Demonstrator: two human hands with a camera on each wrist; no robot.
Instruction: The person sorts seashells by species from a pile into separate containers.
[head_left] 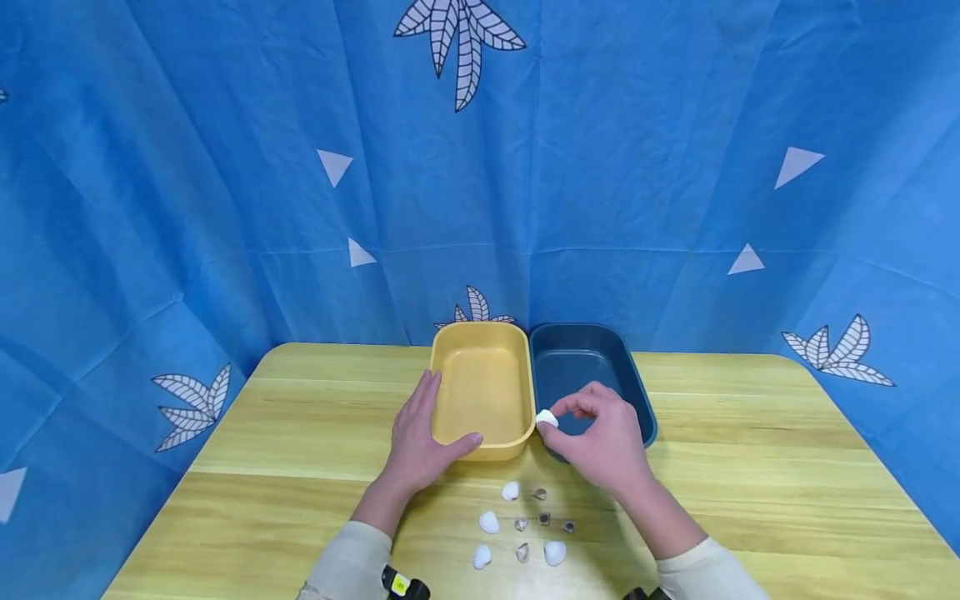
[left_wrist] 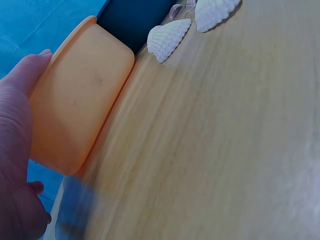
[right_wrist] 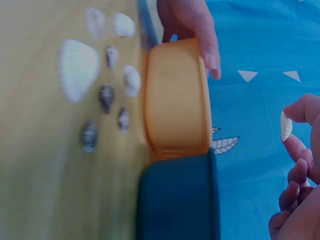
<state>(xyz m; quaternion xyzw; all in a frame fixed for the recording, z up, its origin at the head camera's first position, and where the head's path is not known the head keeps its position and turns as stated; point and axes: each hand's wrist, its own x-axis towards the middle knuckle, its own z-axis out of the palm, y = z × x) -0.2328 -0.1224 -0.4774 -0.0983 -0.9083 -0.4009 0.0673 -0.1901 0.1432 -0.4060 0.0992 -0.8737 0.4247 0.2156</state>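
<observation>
My left hand [head_left: 418,442] rests at the near left corner of a yellow plastic bin [head_left: 486,452]. Its thumb lies over the front rim while the straight fingers run along the left side. Between thumb and fingertips, my right hand [head_left: 606,433] pinches a white seashell [head_left: 547,418]. That shell appears edge-on in the right wrist view, high above the bins. In the head view it overlaps the near left corner of a dark blue bin [head_left: 647,404], part of which the right hand hides.
In front of the bins, several white seashells [head_left: 489,522] and several small brown shells [head_left: 544,518] lie on the wooden table [head_left: 750,467]. The two bins stand side by side near the back edge. A blue patterned cloth [head_left: 637,167] hangs behind them.
</observation>
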